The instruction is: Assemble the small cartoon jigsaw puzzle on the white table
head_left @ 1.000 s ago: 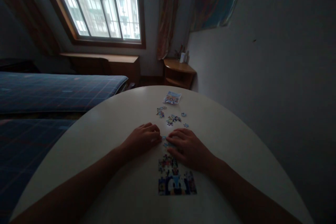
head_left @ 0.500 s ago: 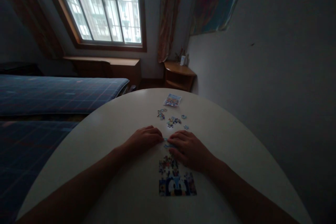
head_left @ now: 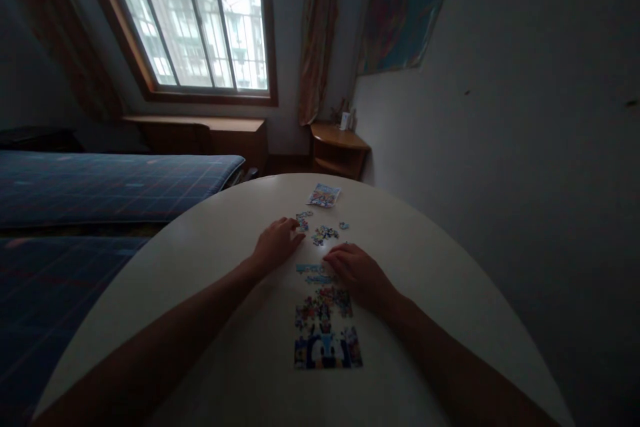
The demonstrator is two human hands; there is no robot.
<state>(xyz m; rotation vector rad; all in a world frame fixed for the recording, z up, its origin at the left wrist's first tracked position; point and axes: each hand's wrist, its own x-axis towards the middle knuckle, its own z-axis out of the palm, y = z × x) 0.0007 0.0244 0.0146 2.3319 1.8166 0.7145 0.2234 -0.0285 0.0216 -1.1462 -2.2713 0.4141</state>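
My left hand (head_left: 278, 241) reaches over the table with thumb and fingers apart, its fingertips at the edge of a small cluster of loose puzzle pieces (head_left: 303, 221). My right hand (head_left: 361, 275) rests low, fingers bent and close together; whatever is under the fingertips is hidden. Just left of those fingertips lie joined pale-blue puzzle pieces (head_left: 311, 269). Nearer to me is a partly joined jigsaw puzzle (head_left: 327, 350), with a blue cartoon face at its bottom and gaps higher up. A second heap of loose pieces (head_left: 325, 235) lies beyond my hands.
A colourful picture packet (head_left: 324, 195) lies at the far side of the round white table (head_left: 225, 213). One loose piece (head_left: 344, 225) sits to the right of the heap. A bed (head_left: 115, 187) stands on the left, and a wall (head_left: 500, 167) runs along the right.
My left hand has moved away from the pale-blue pieces, forward to the loose cluster, and its thumb has parted from the fingers. My right hand has drawn slightly back, uncovering more of the pale-blue strip.
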